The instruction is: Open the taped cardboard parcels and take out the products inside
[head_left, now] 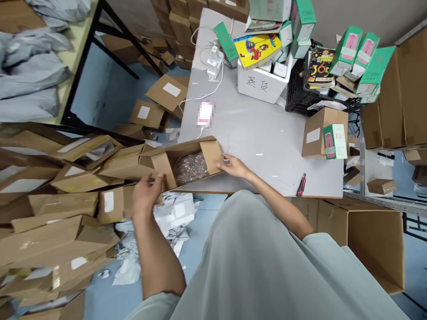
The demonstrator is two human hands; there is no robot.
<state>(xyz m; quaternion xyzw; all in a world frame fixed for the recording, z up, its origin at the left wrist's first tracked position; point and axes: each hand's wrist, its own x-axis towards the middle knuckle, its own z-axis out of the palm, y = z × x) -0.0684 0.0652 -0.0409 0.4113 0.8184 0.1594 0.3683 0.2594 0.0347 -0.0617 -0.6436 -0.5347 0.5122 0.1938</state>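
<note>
Hands work at both ends of an open cardboard box that lies at the near left edge of the grey table, partly overhanging it. Left hand curls its fingers around the box's left end flap, gripping the cardboard. Right hand rests on the table at the box's right end, fingertips touching the raised right flap; whether it pinches the flap I cannot tell. This box is long, plain brown, its flaps standing open, and inside lies a wad of clear bubble wrap. Just right of the hands, near the table's front edge, lies a red and black pen. Left of the table, flat cardboard cartons pile up. Farther back on the table stand a small brown box with a green packet leaning against it, then a white box and stacked green packets.
</note>
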